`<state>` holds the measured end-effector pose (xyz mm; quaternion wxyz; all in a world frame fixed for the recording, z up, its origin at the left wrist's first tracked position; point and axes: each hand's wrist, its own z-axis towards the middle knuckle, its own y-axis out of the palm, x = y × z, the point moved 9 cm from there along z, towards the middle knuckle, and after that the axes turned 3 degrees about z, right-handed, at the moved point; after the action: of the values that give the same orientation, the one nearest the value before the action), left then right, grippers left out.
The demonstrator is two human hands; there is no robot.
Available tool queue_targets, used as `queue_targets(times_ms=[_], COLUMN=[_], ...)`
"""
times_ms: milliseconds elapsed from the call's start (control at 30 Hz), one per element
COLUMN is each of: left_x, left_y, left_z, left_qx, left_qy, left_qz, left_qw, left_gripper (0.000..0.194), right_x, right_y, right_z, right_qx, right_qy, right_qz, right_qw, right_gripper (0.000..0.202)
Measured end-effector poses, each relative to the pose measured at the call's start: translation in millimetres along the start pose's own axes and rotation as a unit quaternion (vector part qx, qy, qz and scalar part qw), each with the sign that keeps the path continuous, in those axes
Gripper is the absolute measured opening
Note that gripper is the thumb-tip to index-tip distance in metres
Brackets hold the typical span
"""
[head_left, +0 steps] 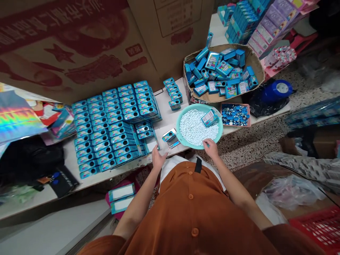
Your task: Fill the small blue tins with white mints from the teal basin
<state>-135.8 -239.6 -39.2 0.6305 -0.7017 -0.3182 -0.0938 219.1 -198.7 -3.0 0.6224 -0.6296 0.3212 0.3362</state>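
My left hand (158, 159) is at the table's front edge, thumb and fingers apart, with nothing seen in it. Beside it is the corner of a display box (151, 142) partly filled with small blue tins. Just beyond it, a blue tin (169, 135) with a dark round hole lies by the basin. My right hand (211, 148) is at the near rim of a turquoise basin (178, 131), fingers curled together; whatever they pinch is hidden. White pellets (195, 125) fill the basin, and a blue tin (209, 118) lies tilted on top of them.
Rows of blue tins (106, 131) stand at left. A cut carton (187, 58) full of loose tins is behind the basin. Right of it is a pink tray (249, 122) of round blue and silver caps. A large cardboard box (143, 32) walls off the back.
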Motion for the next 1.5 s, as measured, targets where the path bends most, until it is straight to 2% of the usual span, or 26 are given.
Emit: queue_targets(times_ms=[167,367,667,733,933,1167,1333,1433,1500], left_x=[-7,6,10,17,58,65,98,117,119], left_y=[0.6,-7.7,-12.6,-11.9,-11.5,-12.5,1.6,13.8,11.5], left_z=[-7,8,25,30,50,55,67,73,71], left_qx=[-0.007,0.005,0.019,0.016,0.009,-0.002,-0.017,-0.067,-0.088], left_qy=[-0.005,0.042,0.046,0.054,0.114,0.139,0.158,0.158,0.161], left_qz=[0.012,0.0,0.008,0.008,-0.008,0.009,0.094,0.169,0.188], left_qw=[1.0,0.999,0.999,0.998,0.993,0.99,0.983,0.971,0.965], left_gripper=[0.065,0.062,0.06,0.061,0.057,0.054,0.054,0.04,0.031], right_x=[0,-2,1,1,5,6,2,2,4], right_y=[-1,0,3,4,12,44,52,50,49], right_z=[0,0,0,-1,3,18,19,17,17], right_qx=[0.007,0.014,0.006,0.006,-0.022,-0.073,-0.076,-0.07,-0.069], right_qy=[0.012,0.005,0.004,0.003,0.027,0.031,0.017,-0.005,-0.011], right_qz=[-0.001,-0.013,-0.03,-0.034,-0.081,-0.157,-0.162,-0.154,-0.15], right_qw=[1.0,1.0,1.0,0.999,0.996,0.984,0.984,0.986,0.986], right_gripper=[0.021,0.02,0.02,0.021,0.02,0.021,0.021,0.022,0.023])
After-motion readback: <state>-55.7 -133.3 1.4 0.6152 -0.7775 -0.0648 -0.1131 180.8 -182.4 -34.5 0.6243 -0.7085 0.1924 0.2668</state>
